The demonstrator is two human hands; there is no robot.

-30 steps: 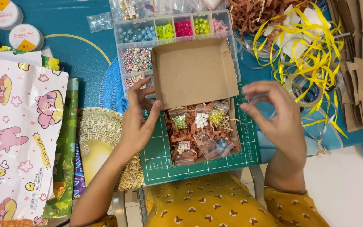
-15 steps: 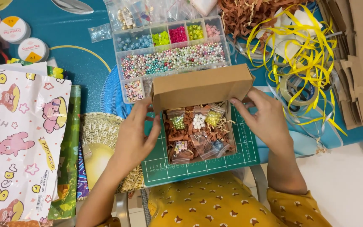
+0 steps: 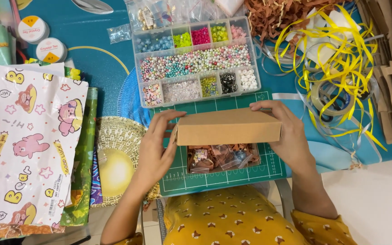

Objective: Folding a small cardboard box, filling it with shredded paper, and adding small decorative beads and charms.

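Crosswise, cardboard box (image 3: 228,136) (lid half-lowered), long axis left-right; hands at ends

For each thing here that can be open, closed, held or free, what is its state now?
Cardboard box: partly open, small packets visible inside.
Box lid: half lowered, held at both ends.
Left hand: gripping the lid.
Right hand: gripping the lid.
Bead organizer: open, compartments filled.
Yellow ribbon: loose, tangled.

The table (image 3: 91,68) is viewed from a single head-worn camera, aimed steeply, perhaps vertically, down at close range.
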